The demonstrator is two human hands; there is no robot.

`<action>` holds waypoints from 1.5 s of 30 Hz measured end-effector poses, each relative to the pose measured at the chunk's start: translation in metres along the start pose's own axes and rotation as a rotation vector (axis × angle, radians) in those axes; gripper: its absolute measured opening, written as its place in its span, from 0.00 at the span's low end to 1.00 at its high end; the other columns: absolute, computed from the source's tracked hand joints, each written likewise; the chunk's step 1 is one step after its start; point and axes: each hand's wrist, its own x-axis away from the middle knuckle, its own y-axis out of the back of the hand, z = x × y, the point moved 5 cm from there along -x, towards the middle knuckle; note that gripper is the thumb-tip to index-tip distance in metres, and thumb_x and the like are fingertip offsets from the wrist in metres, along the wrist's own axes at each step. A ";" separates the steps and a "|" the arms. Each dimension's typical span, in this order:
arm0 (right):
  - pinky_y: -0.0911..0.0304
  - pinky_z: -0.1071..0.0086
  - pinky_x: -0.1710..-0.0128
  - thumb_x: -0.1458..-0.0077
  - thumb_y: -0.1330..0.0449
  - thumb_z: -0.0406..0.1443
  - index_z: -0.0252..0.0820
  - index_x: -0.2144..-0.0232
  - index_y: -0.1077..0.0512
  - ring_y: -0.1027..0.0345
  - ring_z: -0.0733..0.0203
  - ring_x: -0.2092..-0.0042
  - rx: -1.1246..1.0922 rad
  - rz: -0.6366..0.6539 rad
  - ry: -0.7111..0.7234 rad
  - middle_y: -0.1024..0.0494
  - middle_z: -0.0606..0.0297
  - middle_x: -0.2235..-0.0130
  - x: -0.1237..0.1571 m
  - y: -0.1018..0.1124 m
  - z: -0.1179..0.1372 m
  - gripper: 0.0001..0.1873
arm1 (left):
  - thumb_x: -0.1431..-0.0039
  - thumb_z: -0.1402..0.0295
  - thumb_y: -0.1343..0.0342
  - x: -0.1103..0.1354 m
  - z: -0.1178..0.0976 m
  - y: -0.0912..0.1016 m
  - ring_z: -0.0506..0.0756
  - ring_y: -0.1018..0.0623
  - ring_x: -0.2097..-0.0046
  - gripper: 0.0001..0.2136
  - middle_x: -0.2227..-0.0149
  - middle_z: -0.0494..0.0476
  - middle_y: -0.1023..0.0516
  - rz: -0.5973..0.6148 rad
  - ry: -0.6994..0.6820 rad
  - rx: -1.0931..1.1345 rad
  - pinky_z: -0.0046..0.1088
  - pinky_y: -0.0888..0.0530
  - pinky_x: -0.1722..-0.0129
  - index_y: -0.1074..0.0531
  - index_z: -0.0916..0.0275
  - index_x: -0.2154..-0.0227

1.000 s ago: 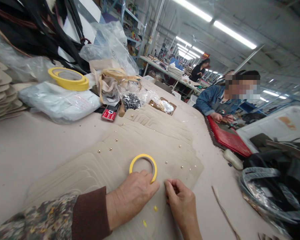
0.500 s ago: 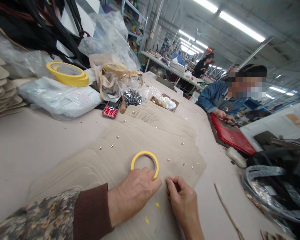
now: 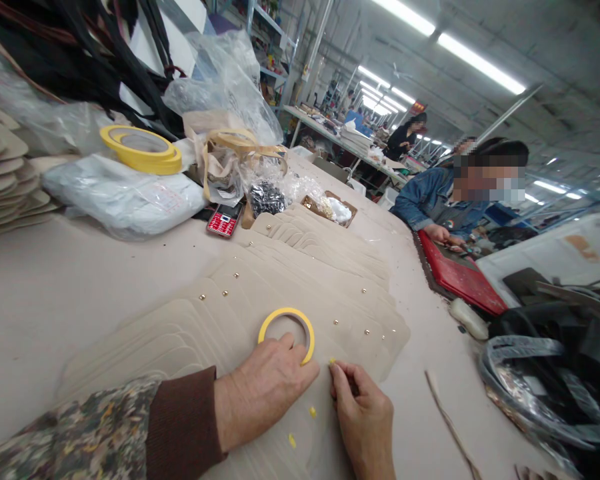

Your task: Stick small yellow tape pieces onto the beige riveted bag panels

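Gripping tape roll [image 3: 286,311] with left hand [image 3: 267,390], pinching yellow bit [image 3: 333,361] in right hand [image 3: 363,413]; two bits [image 3: 312,412] already on nearest panel [image 3: 323,437], seemingly many fanned panels [image 3: 300,267] left.

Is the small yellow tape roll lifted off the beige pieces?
No, the tape roll lies flat on the beige pieces, the left hand's fingers holding its near rim.

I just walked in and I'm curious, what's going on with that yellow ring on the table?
The person's left hand grips the near edge of a thin yellow ring of tape lying on overlapping beige panels with brass studs. Their right hand pinches a tiny yellow tape piece beside it. Two yellow scraps lie near the hands. A co-worker in a denim jacket sits farther along.
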 end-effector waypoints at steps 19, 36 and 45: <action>0.31 0.70 0.68 0.42 0.44 0.43 0.38 0.59 0.24 0.29 0.61 0.71 0.095 -0.019 0.170 0.20 0.58 0.64 -0.013 0.011 0.014 0.16 | 0.34 0.78 0.55 -0.005 0.028 0.020 0.55 0.30 0.64 0.07 0.66 0.53 0.29 -0.182 0.057 0.063 0.30 0.33 0.66 0.34 0.61 0.63; 0.31 0.64 0.60 0.47 0.39 0.45 0.38 0.60 0.21 0.26 0.55 0.62 -0.125 0.019 -0.068 0.18 0.57 0.62 -0.017 0.011 0.002 0.19 | 0.37 0.75 0.53 -0.001 0.010 0.026 0.55 0.29 0.67 0.04 0.67 0.55 0.27 0.037 -0.097 0.121 0.30 0.34 0.67 0.34 0.62 0.63; 0.31 0.69 0.67 0.43 0.40 0.44 0.40 0.65 0.20 0.25 0.56 0.66 -0.153 0.296 -0.038 0.18 0.60 0.69 -0.005 0.004 0.019 0.15 | 0.36 0.77 0.55 0.000 0.017 0.022 0.55 0.25 0.65 0.09 0.66 0.53 0.25 -0.067 -0.130 0.195 0.28 0.31 0.67 0.34 0.61 0.58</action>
